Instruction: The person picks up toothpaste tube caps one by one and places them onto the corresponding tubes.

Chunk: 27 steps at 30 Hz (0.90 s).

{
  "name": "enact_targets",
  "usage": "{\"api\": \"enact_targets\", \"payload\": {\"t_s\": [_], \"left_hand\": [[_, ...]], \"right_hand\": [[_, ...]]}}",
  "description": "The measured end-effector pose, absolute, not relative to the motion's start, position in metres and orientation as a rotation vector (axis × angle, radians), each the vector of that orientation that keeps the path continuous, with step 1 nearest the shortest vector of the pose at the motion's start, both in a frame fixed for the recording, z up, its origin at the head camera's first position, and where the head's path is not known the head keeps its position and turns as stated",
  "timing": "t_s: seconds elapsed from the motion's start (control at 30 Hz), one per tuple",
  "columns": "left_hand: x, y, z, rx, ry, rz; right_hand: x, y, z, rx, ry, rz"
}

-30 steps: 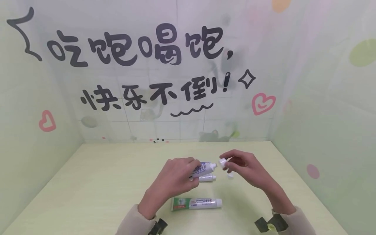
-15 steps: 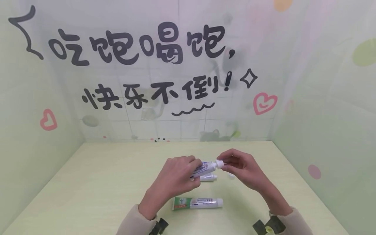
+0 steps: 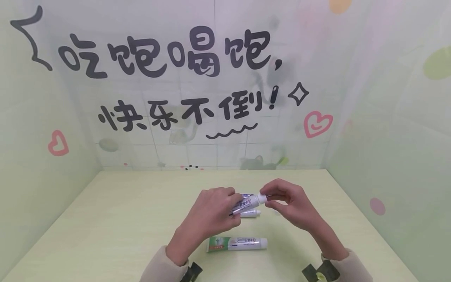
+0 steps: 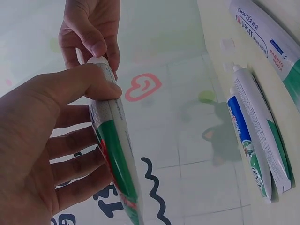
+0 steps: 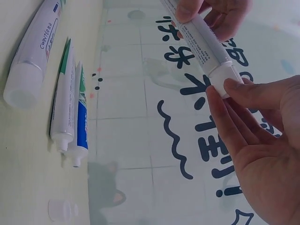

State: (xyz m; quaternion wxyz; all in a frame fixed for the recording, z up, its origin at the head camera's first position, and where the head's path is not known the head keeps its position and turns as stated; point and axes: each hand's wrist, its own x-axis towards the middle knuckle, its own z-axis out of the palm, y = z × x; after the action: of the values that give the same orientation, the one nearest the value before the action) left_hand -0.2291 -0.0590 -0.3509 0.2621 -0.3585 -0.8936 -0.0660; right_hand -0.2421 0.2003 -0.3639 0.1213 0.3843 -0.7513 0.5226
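My left hand [image 3: 211, 209] grips a toothpaste tube [image 3: 246, 204] around its body, in the air above the table. The tube is white near the neck and green toward its flat tail in the left wrist view. My right hand [image 3: 292, 203] pinches a white cap [image 5: 222, 78] between thumb and fingers. That cap sits over the tube's neck, in line with the body. Below the hands lies a capped green-and-white toothpaste tube [image 3: 243, 243]. Behind the held tube, two more tubes lie side by side, a white one [image 5: 64, 101] and a blue-and-green one [image 5: 81, 126], both with bare nozzles.
A loose white cap [image 5: 60, 210] stands on the pale table [image 3: 123, 219], with a second small cap [image 5: 76, 209] beside it. A printed sheet [image 3: 197, 152] with black writing walls off the back, and pale side panels [image 3: 384, 156] flank the table.
The right hand has moved left, bringing the cap from just off the nozzle onto the tube's neck. The left hand keeps its grip on the tube, nearly unmoved.
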Motion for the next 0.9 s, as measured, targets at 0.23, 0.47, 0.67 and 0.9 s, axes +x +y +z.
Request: {"api": "enact_targets", "payload": {"t_s": [0.23, 0.47, 0.67, 0.9], "left_hand": [[-0.2292, -0.0583, -0.3505, -0.959, -2.416, -0.163], [-0.2289, -0.0587, -0.3504, -0.944, -2.400, -0.156], [-0.2291, -0.0584, -0.3505, -0.943, -2.350, -0.133], [-0.2290, -0.0578, -0.3507, -0.943, -2.331, -0.142]], "right_hand": [[-0.2403, 0.2014, -0.3639, 1.029, -2.285, 1.508], [-0.2391, 0.2015, -0.3608, 0.915, -2.379, 1.537], [-0.2405, 0.2007, -0.3613, 0.906, -2.397, 1.546], [-0.2413, 0.1972, -0.3638, 0.897, -2.399, 1.454]]}}
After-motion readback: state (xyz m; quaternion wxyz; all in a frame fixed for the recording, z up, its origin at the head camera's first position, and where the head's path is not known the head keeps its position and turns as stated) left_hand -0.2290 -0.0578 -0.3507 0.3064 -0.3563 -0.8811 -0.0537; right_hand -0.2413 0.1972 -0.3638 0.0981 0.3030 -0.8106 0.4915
